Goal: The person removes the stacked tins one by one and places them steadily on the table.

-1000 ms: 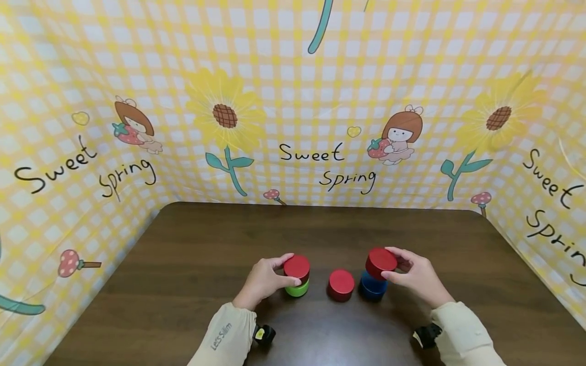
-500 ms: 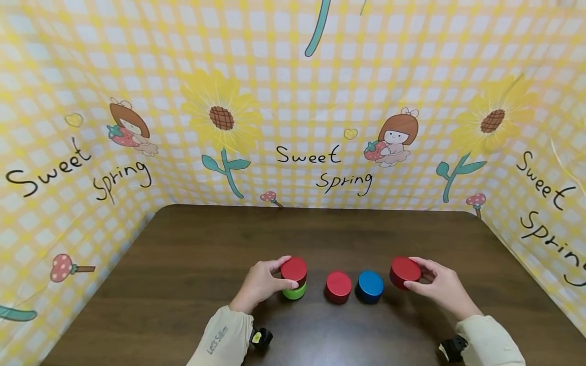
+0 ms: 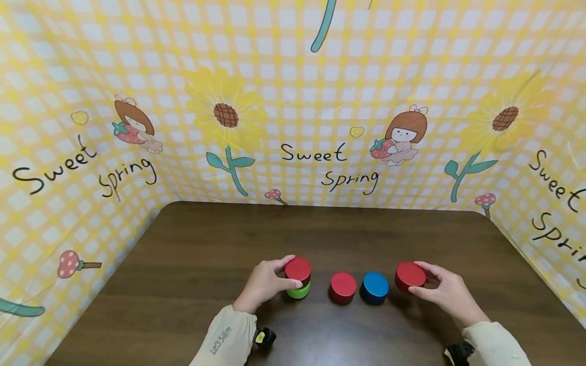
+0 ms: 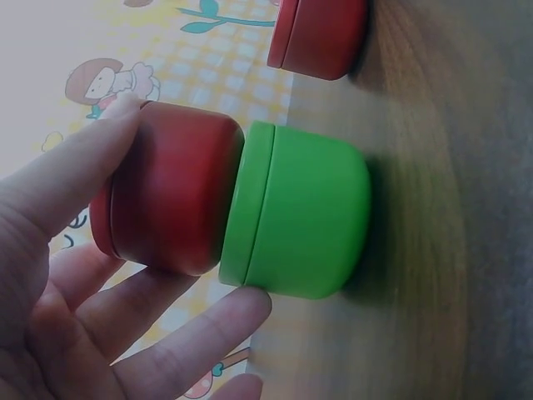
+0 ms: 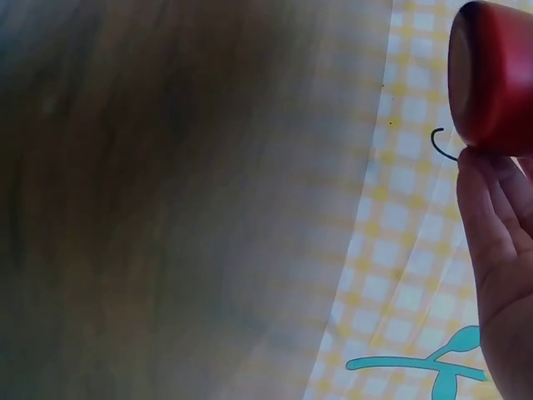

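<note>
In the head view my left hand (image 3: 262, 285) grips a small round red tin (image 3: 298, 269) between thumb and fingers. That tin sits on top of a green tin (image 3: 299, 291); the left wrist view shows their lidded sides meeting, with one fingertip touching the green tin (image 4: 308, 212). To the right, my right hand (image 3: 452, 294) holds another red tin (image 3: 409, 277) above the table, its underside partly visible in the right wrist view. Between the hands stand a third red tin (image 3: 342, 287) and, close beside it, a blue tin (image 3: 375, 288).
The dark wooden table (image 3: 220, 239) has rounded far corners. A yellow checked cloth (image 3: 297, 101) with printed flowers and lettering hangs behind it and along both sides. Dark straps with small devices (image 3: 264, 337) are on both wrists.
My right hand has lifted the red tin off the blue tin and carried it to the right, then slightly lower. The left hand keeps its hold on the red tin over the green one.
</note>
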Motion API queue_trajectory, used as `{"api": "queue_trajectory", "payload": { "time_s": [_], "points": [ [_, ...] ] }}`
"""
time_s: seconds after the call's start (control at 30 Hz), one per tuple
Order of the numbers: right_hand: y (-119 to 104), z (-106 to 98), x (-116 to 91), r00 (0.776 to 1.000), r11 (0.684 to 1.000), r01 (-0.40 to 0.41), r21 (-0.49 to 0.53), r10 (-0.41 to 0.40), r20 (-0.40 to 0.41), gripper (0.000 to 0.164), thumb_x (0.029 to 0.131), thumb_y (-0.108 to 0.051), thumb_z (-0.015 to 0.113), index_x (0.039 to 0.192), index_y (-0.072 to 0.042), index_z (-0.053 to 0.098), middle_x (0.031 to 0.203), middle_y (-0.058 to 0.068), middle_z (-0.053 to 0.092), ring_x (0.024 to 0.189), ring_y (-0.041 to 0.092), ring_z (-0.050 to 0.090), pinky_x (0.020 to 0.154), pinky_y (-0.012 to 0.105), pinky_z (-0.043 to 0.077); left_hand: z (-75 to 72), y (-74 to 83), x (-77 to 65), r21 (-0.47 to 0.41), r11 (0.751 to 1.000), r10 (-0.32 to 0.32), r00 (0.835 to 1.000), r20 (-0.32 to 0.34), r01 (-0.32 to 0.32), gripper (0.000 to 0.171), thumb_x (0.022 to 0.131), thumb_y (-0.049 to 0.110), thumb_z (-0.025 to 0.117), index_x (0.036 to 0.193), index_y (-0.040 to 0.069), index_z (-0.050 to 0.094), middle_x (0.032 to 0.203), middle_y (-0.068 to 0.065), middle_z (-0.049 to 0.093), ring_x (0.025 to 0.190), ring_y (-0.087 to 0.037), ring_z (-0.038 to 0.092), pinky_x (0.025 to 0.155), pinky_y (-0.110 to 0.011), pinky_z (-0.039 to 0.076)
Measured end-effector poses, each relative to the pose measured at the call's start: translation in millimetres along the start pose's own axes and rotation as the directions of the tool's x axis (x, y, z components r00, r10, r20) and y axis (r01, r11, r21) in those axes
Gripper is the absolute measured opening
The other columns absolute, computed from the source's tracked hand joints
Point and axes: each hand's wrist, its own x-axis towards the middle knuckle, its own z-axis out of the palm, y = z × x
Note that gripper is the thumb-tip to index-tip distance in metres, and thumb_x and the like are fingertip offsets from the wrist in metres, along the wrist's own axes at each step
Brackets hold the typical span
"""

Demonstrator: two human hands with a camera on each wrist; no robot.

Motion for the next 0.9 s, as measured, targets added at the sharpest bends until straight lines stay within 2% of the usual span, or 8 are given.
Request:
{"api": "queue_trajectory", "payload": {
  "time_s": [0.13,0.3,0.43,0.9],
  "points": [
    [4,0,4,0.995,0.999,-0.042,0.006,0.041,0.092,0.062,0.075,-0.017,0.082,0.124,0.011,0.055,0.111,0.024,0.064,0.093,0.028,0.066,0.072,0.024,0.053,-0.5,-1.8,0.0,-0.005,1.0,-0.011,1.0,-0.004,0.011,0.064,0.073,0.021,0.085,0.131,0.009,0.061,0.123,-0.015,0.063,0.12,-0.035,0.053,0.095,-0.051,0.042],
    [8,0,8,0.981,0.996,-0.09,0.025,0.084,0.176,0.066,0.077,-0.019,0.081,0.127,0.013,0.051,0.114,0.026,0.062,0.099,0.034,0.064,0.076,0.03,0.055,-1.9,-5.3,-2.1,0.001,1.0,-0.019,1.0,-0.017,0.019,0.064,0.072,0.02,0.085,0.13,0.009,0.061,0.12,-0.014,0.065,0.118,-0.034,0.054,0.095,-0.051,0.043],
    [11,-2,7,0.977,0.995,-0.095,0.032,0.087,0.193,0.067,0.077,-0.018,0.081,0.127,0.014,0.05,0.115,0.027,0.061,0.1,0.034,0.064,0.078,0.034,0.055,-2.1,-5.0,-2.7,0.006,1.0,-0.011,1.0,-0.014,0.011,0.065,0.071,0.02,0.085,0.13,0.008,0.061,0.12,-0.015,0.064,0.118,-0.035,0.054,0.095,-0.052,0.042],
    [14,-8,2,0.965,0.992,-0.108,0.062,0.089,0.245,0.066,0.076,-0.015,0.081,0.126,0.015,0.05,0.115,0.026,0.061,0.102,0.035,0.063,0.079,0.032,0.054,0.5,-2.0,0.3,0.008,1.0,-0.003,1.0,0.012,0.003,0.064,0.073,0.022,0.085,0.131,0.009,0.06,0.124,-0.017,0.062,0.119,-0.035,0.054,0.096,-0.052,0.042]
  ]
}}
